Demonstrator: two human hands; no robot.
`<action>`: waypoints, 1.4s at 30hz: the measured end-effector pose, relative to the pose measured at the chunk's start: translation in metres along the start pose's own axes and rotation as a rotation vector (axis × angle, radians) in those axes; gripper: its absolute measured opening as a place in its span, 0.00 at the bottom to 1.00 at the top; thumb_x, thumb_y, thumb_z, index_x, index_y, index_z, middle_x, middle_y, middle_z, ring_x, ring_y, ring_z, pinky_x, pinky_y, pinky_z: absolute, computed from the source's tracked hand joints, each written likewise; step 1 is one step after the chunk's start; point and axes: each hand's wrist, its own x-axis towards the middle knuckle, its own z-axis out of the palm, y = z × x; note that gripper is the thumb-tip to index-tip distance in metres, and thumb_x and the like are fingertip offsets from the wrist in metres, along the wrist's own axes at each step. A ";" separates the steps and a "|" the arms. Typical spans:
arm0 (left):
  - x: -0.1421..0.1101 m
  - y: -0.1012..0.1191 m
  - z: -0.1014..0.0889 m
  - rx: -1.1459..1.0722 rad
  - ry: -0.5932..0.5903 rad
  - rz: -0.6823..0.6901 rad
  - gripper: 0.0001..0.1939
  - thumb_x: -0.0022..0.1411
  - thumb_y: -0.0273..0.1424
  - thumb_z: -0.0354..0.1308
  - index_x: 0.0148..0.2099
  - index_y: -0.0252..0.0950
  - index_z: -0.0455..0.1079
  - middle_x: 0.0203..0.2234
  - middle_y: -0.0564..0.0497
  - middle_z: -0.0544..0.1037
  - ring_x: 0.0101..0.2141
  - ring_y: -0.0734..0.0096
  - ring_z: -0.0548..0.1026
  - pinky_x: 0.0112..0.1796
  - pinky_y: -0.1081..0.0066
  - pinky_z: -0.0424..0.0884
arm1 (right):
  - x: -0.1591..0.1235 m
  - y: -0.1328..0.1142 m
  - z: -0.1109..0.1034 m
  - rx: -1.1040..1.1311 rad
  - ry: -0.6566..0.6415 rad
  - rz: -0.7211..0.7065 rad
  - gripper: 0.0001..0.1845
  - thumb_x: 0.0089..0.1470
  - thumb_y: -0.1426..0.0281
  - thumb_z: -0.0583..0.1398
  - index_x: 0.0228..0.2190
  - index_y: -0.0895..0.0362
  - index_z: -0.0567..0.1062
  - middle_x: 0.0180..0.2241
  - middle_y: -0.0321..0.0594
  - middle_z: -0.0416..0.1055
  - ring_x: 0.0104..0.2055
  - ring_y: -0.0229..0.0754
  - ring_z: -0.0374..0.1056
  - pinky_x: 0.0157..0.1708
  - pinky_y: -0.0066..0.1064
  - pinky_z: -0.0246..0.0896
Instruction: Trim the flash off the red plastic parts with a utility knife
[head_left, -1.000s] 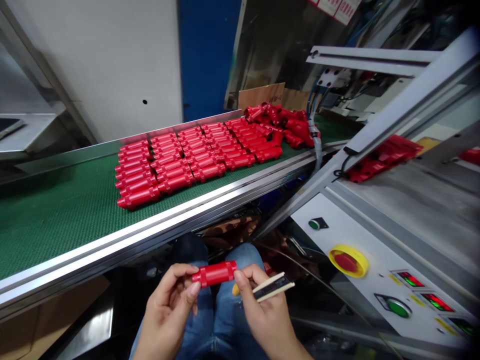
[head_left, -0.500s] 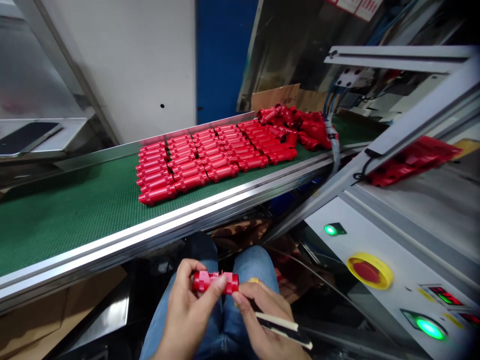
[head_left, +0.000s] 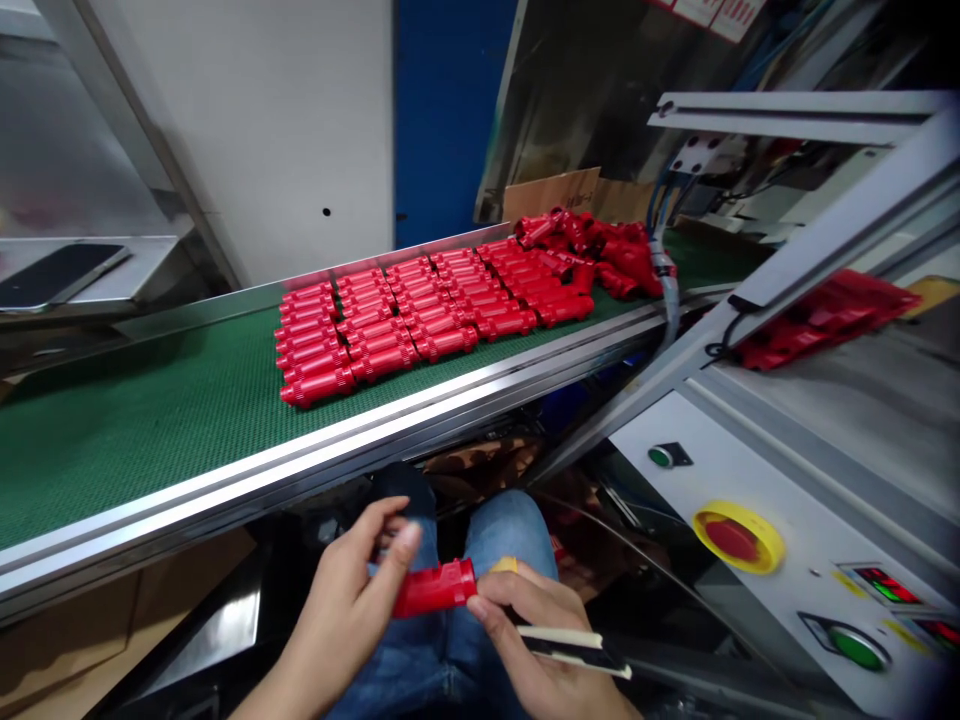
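Red plastic part (head_left: pixel 433 588) held between L hand (head_left: pixel 337 610) and R hand (head_left: pixel 525 625), R also pinching flat strip (head_left: pixel 574 648).

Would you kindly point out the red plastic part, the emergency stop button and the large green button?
Red plastic part (head_left: pixel 433 589): head view, on its body.
Emergency stop button (head_left: pixel 729 538): head view, on its red cap.
Large green button (head_left: pixel 857 648): head view, on its face.
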 end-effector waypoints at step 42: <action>-0.015 -0.011 0.019 -0.976 -0.318 -0.314 0.21 0.63 0.46 0.66 0.36 0.29 0.82 0.22 0.43 0.81 0.24 0.71 0.75 0.28 0.76 0.65 | 0.018 -0.017 -0.007 0.269 0.056 -0.040 0.10 0.60 0.73 0.66 0.44 0.54 0.82 0.41 0.37 0.83 0.44 0.35 0.81 0.48 0.21 0.77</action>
